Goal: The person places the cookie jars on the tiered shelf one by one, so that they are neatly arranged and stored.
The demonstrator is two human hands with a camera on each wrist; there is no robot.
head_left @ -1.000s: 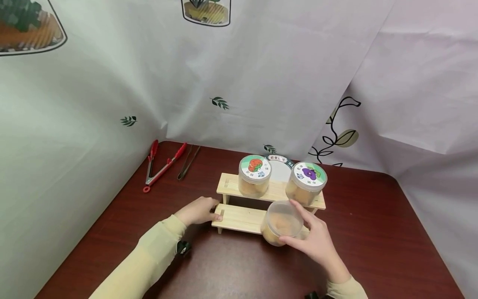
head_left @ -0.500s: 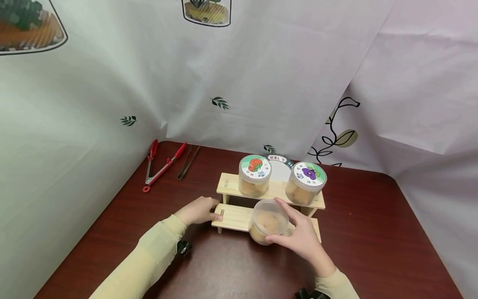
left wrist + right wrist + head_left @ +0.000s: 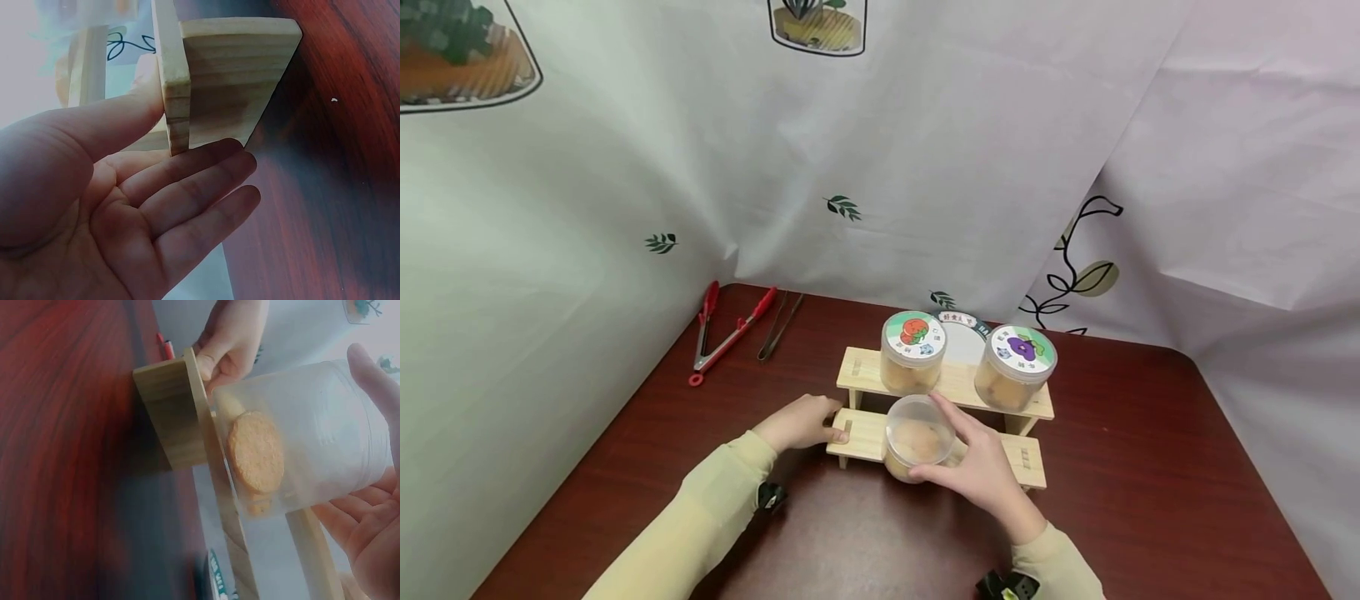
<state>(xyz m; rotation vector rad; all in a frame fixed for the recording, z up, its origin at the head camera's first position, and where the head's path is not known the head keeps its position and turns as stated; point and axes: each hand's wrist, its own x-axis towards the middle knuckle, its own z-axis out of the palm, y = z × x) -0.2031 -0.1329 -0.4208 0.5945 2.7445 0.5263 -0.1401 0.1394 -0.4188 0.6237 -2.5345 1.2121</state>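
My right hand (image 3: 973,457) holds a clear plastic jar (image 3: 919,433) by its upper rim, thumb on the near side and fingers on the far side. No lid is on this jar. In the right wrist view a round golden biscuit (image 3: 256,452) shows through its wall, near the bottom. The jar's base is at the lower step of a two-tier wooden stand (image 3: 1024,458). At the left end of that step, my left hand (image 3: 800,422) grips the board. The left wrist view shows the thumb (image 3: 140,94) against the board and the other fingers stretched out beside its leg.
On the upper step stand two lidded jars, one with a tomato label (image 3: 914,335) and one with a purple label (image 3: 1022,348). A round white sign (image 3: 961,340) is behind them. Red-handled tongs (image 3: 733,342) and metal tweezers (image 3: 778,329) lie at the back left.
My right hand has slid the jar leftward along the lower step, from near its right end to left of the middle. My left hand stays at the stand's left end.
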